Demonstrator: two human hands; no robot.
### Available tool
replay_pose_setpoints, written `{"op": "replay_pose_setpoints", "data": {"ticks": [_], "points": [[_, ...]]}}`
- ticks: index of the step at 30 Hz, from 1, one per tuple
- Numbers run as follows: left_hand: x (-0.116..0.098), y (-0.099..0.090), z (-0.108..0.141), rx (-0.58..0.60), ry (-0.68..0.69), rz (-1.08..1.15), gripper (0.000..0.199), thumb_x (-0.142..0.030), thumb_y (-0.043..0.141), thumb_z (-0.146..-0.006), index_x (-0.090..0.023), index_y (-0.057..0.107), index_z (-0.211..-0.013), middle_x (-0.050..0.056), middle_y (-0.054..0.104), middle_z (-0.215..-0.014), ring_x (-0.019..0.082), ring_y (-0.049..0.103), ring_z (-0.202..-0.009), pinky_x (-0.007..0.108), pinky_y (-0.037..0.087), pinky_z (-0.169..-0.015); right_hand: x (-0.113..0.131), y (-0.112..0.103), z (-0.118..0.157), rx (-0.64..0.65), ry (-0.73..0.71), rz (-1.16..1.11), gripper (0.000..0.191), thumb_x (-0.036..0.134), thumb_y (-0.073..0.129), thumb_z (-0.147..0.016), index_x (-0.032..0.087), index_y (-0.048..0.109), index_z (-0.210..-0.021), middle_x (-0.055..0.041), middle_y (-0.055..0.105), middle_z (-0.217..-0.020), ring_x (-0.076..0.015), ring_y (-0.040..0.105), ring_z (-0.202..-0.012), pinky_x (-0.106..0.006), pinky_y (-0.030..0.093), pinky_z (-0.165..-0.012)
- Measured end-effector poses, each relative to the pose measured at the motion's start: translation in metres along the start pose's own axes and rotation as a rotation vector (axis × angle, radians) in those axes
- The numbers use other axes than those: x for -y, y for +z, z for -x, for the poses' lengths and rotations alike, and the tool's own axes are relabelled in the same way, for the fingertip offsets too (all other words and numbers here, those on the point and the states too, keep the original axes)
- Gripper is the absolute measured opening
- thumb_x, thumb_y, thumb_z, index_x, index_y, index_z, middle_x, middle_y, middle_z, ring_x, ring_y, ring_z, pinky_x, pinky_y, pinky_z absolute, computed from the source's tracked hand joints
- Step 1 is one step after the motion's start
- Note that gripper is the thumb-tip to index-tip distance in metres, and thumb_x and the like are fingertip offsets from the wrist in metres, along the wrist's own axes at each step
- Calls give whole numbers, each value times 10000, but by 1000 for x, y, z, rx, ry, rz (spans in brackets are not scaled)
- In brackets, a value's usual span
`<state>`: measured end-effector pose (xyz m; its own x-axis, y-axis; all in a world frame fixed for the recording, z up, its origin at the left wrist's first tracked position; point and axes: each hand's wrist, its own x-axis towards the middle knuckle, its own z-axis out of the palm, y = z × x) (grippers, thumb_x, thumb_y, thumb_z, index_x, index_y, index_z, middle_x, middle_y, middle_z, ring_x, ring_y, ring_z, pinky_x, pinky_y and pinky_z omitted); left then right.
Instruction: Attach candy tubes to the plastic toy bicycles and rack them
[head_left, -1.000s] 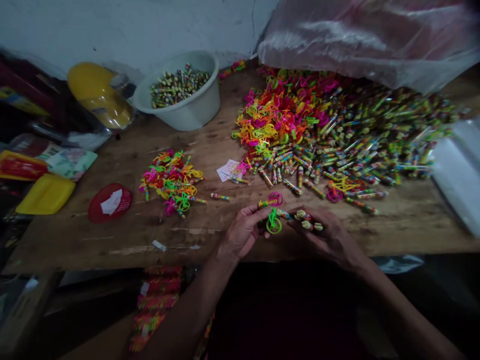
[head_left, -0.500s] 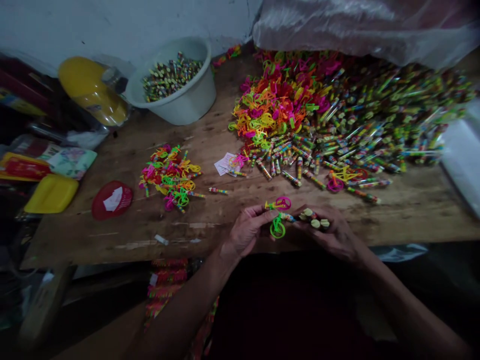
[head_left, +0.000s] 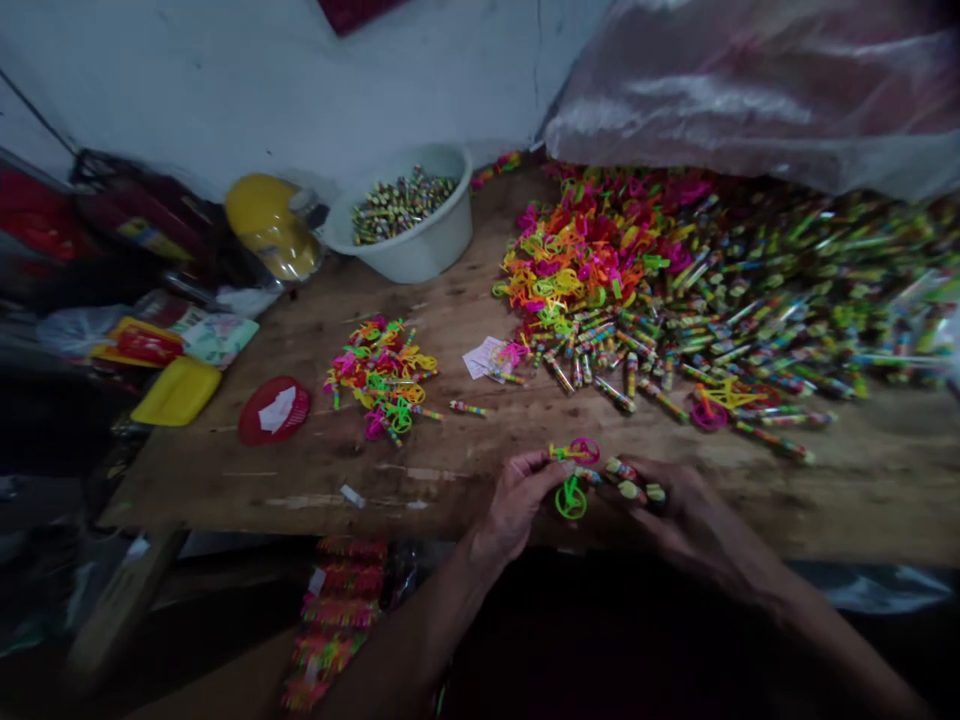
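Observation:
Near the table's front edge, my left hand (head_left: 517, 500) pinches a small plastic toy (head_left: 571, 498) with green, yellow and pink parts. My right hand (head_left: 679, 510) is closed around several small patterned tubes (head_left: 631, 490), their pale ends pointing left. A short patterned tube at the toy lies between the two hands. Left of my hands, a small pile of colorful plastic toys (head_left: 382, 375) lies on the wooden table (head_left: 247, 490), with a single tube (head_left: 468, 408) beside it. A large heap of patterned tubes (head_left: 750, 300) and bright plastic pieces (head_left: 585, 250) fills the right back.
A white tub (head_left: 427, 250) of tubes stands by the wall. Paper slips (head_left: 484, 358) lie mid-table. To the left are a red dish (head_left: 255, 420) with paper, a yellow tray (head_left: 176, 392) and a yellow container (head_left: 262, 215). Plastic sheeting (head_left: 735, 90) hangs over the heap.
The view has shifted up and left, so the table appears lower and further right. Both hands keep their holds; the tubes in my right hand have turned slightly.

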<state>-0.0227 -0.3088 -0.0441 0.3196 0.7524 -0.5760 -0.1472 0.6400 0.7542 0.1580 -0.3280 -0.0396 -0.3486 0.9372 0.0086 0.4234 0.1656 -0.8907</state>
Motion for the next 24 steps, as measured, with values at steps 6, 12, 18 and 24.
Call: {"op": "replay_pose_setpoints", "data": {"ticks": [6, 12, 18, 24], "points": [[-66, -98, 11, -626, 367, -436, 338, -446, 663, -674, -149, 645, -835, 31, 628, -739, 135, 556, -625, 237, 446, -577, -18, 7, -5, -187, 51, -12, 245, 344, 486, -847, 180, 661, -801, -42, 672, -724, -178, 631, -665, -229, 493, -555], [-122, -151, 17, -1240, 587, -1350, 443, -338, 620, -735, -140, 571, -1129, 146, 530, -1218, 316, 452, -1156, 440, 349, -968, -31, 12, -3, -234, 136, -61, 343, 432, 522, -835, 171, 656, -1012, -75, 694, -882, -205, 664, -801, -280, 542, -673], [-92, -78, -52, -708, 730, -1476, 245, -312, 484, -865, -172, 622, -1011, 77, 638, -993, 198, 569, -930, 296, 419, -862, -30, 18, -6, -193, 50, -127, 331, 443, 505, -813, 174, 685, -883, -77, 688, -759, -194, 662, -679, -261, 545, -613], [-93, -43, -106, -558, 643, -1523, 299, -301, 622, -765, -160, 610, -1028, 108, 600, -1050, 244, 537, -987, 324, 419, -829, -43, 18, -2, -157, 114, -135, 286, 427, 525, -796, 184, 675, -790, -52, 675, -717, -189, 648, -657, -246, 533, -606]]}}
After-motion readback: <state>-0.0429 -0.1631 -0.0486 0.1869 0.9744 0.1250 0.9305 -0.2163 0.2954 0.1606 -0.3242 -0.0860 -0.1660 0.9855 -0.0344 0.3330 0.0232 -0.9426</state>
